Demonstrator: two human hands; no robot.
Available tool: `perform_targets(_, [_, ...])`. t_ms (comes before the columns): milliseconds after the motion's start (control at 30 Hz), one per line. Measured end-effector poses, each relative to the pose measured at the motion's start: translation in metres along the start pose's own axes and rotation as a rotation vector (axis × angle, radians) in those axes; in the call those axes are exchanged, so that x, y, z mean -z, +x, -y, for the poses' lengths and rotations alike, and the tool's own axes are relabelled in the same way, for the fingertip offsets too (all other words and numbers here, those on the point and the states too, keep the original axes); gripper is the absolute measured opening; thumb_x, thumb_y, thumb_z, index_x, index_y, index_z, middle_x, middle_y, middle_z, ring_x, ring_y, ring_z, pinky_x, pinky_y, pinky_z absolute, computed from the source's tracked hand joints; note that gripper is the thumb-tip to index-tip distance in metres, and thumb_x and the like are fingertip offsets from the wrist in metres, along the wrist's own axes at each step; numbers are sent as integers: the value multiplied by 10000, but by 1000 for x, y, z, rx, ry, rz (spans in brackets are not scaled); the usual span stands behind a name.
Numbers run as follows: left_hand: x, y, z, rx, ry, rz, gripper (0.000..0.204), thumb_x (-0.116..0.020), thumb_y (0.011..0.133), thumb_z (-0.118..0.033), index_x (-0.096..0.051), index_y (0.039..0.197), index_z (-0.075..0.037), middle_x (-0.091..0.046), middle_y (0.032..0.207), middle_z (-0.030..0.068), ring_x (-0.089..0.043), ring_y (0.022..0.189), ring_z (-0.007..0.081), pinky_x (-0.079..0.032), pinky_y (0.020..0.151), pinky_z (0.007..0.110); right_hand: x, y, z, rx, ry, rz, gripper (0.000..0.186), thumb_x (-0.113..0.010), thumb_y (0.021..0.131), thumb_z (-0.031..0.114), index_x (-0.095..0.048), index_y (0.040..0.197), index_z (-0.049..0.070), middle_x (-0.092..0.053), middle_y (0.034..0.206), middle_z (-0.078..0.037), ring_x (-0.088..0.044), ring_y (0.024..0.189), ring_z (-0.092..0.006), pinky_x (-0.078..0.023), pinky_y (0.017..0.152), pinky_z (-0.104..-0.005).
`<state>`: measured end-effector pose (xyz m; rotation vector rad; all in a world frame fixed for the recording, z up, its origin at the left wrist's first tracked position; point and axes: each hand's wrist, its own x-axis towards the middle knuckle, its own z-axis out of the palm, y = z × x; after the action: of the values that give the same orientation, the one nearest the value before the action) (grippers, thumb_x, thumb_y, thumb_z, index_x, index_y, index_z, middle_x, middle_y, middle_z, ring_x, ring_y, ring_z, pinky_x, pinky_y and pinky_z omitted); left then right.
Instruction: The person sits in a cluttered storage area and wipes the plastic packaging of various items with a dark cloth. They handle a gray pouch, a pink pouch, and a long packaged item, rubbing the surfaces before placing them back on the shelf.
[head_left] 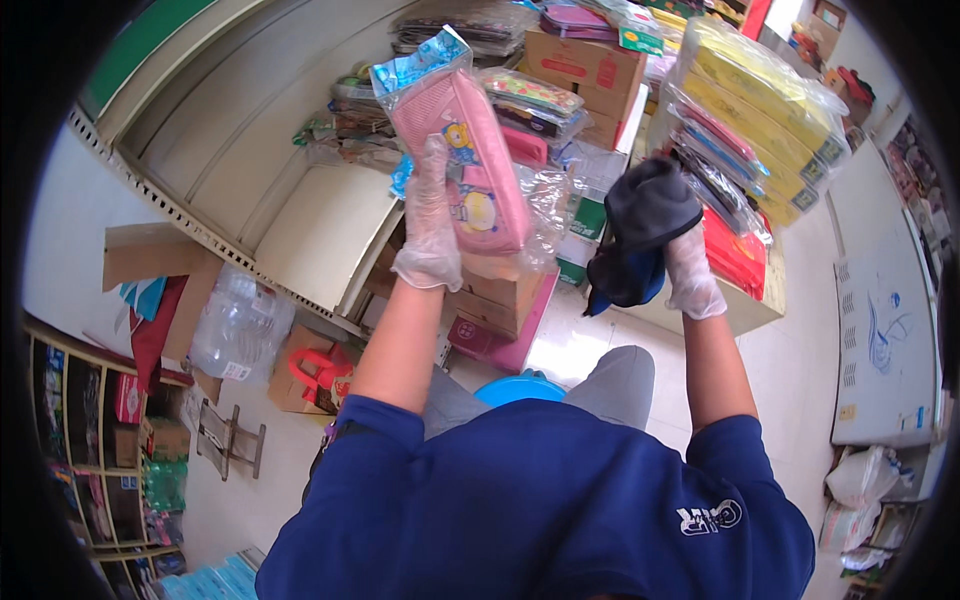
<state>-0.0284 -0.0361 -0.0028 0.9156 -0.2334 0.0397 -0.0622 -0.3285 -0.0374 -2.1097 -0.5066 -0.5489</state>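
white tiled floor [770, 400]: cardboard carton [284, 392], folding stool [232, 440] | cream platform [745, 311]: red packets [735, 258]

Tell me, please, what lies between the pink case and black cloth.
The head view shows clear plastic and green-white boxes between the pink case and black cloth.

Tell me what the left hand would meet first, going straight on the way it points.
Beyond the pink case it holds, the left hand would probably first meet the stack of plastic-wrapped goods near the picture's top edge, though depth and height are unclear from this view.
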Motion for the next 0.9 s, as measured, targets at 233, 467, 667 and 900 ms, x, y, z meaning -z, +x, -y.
perform_targets(233, [-41,-35,28,160,167,129,496,-715,888,-366,-577,1218,-23,-641,1085,39,-626,939,102,-521,851,267,-38,46,60,-296,1105,-385,127,-474,944,79,-564,1031,59,-559,885,-55,-567,798,-156,-494,762,-321])
perform_targets(467, [-46,-52,46,250,296,138,507,-752,850,-357,-589,1199,-27,-634,1019,15,-576,874,69,-487,797,252,-58,36,6,-24,172,-467,232,-568,909,115,-566,1128,39,-606,1116,-128,-577,1040,-283,-460,900,-380])
perform_targets(667, [-40,-55,47,263,398,122,510,-771,827,-357,-600,1177,-29,-648,1012,26,-597,882,81,-497,801,266,-67,29,-11,-26,16,-575,127,-569,955,147,-591,1048,64,-604,942,-28,-572,856,-141,-479,766,-278])
perform_targets(900, [-33,-61,58,211,666,63,534,-793,807,-341,-592,1186,-23,-663,1047,49,-628,880,112,-512,803,277,-49,38,-39,-116,-1430,-536,61,-576,744,149,-592,704,105,-581,772,-115,-580,796,-289,-458,704,-395])
